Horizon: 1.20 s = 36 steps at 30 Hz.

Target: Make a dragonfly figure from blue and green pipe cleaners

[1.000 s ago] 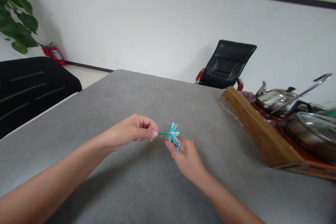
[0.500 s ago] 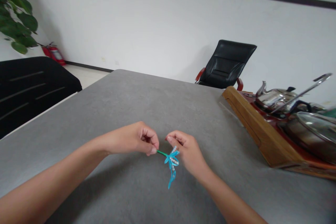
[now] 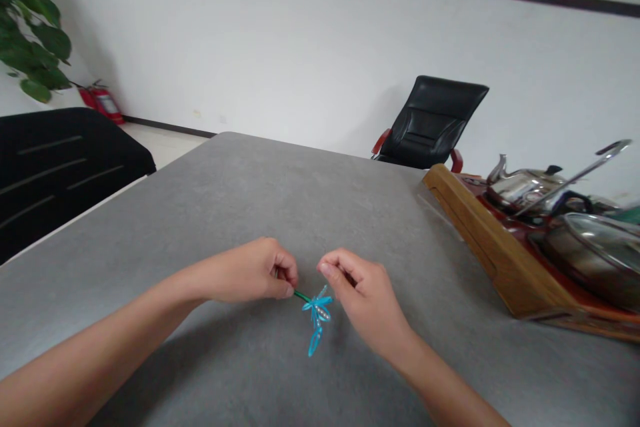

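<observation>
My left hand [image 3: 273, 275] pinches the green stem of a small blue flower ornament [image 3: 319, 310]. Light beads dot its petals, and one blue piece hangs down toward the front. The ornament is held over the grey table [image 3: 260, 200]. Just right of and above the petals is my right hand [image 3: 357, 287], its thumb and forefinger pressed together. Whatever those fingertips hold, if anything, is too small to make out. A narrow gap separates my two hands.
A wooden tray [image 3: 475, 247] at the right bears a steel kettle [image 3: 527, 190] and a glass-lidded pot [image 3: 595, 253]. A black chair [image 3: 433, 120] stands behind the table, and another black chair [image 3: 65, 173] is at the left.
My left hand and the blue ornament have shifted slightly left and down. The ornament has turned a little, and the gap between it and my right hand's palm has widened.
</observation>
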Tool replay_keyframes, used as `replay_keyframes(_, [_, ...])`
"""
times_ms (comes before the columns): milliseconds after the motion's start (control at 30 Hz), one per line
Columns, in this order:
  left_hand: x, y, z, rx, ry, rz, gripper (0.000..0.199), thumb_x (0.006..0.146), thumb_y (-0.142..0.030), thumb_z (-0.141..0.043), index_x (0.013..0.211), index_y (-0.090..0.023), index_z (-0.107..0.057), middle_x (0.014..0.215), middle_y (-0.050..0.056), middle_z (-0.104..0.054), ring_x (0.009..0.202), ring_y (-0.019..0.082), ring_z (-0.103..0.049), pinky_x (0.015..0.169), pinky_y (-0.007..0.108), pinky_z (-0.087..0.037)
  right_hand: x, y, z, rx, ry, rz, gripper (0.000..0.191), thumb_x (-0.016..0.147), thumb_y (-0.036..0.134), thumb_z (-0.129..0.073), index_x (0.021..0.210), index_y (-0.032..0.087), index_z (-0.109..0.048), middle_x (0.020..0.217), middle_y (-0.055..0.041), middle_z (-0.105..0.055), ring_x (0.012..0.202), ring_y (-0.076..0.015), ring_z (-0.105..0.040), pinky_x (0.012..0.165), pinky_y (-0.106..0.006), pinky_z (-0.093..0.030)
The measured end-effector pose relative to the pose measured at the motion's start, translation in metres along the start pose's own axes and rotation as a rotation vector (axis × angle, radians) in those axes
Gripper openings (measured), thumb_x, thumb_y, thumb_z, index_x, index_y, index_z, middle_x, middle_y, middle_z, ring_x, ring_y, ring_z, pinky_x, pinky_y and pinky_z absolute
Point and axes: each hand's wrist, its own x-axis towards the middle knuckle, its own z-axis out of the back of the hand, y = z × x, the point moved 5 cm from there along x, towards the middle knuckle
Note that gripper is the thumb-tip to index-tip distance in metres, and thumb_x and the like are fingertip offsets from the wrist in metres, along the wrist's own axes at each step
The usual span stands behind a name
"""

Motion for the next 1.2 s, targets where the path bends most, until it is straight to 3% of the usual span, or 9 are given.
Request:
replay_keyframes(267, [0.000, 0.002, 0.004, 0.083, -0.078, -0.017, 0.017, 0.072, -0.021, -0.053, 0.076, -0.017, -0.069, 0.062, -0.002, -0.060, 0.057, 0.012, -0.051, 0.051, 0.018, -0.035, -0.010, 0.017, -0.001, -0.109, -0.006, 0.105, 0.023, 0.092, 0.025, -0.042, 0.080, 0.020, -0.061, 0.062, 0.0036, -0.058, 0.055, -0.0093, -0.052, 0.054, -0.020, -0.035])
replay_keyframes(667, [0.000, -0.001, 0.010, 0.118, -0.129, -0.006, 0.016, 0.074, -0.021, -0.052, 0.073, -0.016, -0.067, 0.061, -0.002, -0.058, 0.056, 0.010, -0.046, 0.050, 0.018, -0.031, -0.017, 0.025, -0.003, -0.134, 0.007, 0.170, 0.021, 0.093, 0.022, -0.042, 0.079, 0.020, -0.058, 0.065, 0.0032, -0.058, 0.058, -0.0097, -0.053, 0.057, -0.021, -0.035])
replay_keyframes(967, [0.002, 0.005, 0.019, -0.049, -0.295, 0.033, 0.016, 0.075, -0.027, -0.055, 0.072, -0.016, -0.065, 0.060, -0.003, -0.056, 0.057, 0.011, -0.047, 0.053, 0.019, -0.034, -0.022, 0.028, -0.007, -0.187, -0.026, 0.252, 0.021, 0.092, 0.019, -0.041, 0.080, 0.019, -0.058, 0.065, 0.0020, -0.059, 0.056, -0.0101, -0.052, 0.057, -0.022, -0.035])
replay_keyframes(1200, [0.003, 0.010, 0.026, -0.108, -0.379, 0.042, 0.017, 0.076, -0.031, -0.057, 0.074, -0.015, -0.064, 0.062, -0.002, -0.057, 0.060, 0.012, -0.049, 0.056, 0.021, -0.036, -0.020, 0.022, -0.012, -0.313, -0.026, 0.230, 0.022, 0.092, 0.019, -0.040, 0.080, 0.018, -0.059, 0.060, 0.0020, -0.057, 0.052, -0.0107, -0.052, 0.054, -0.023, -0.032])
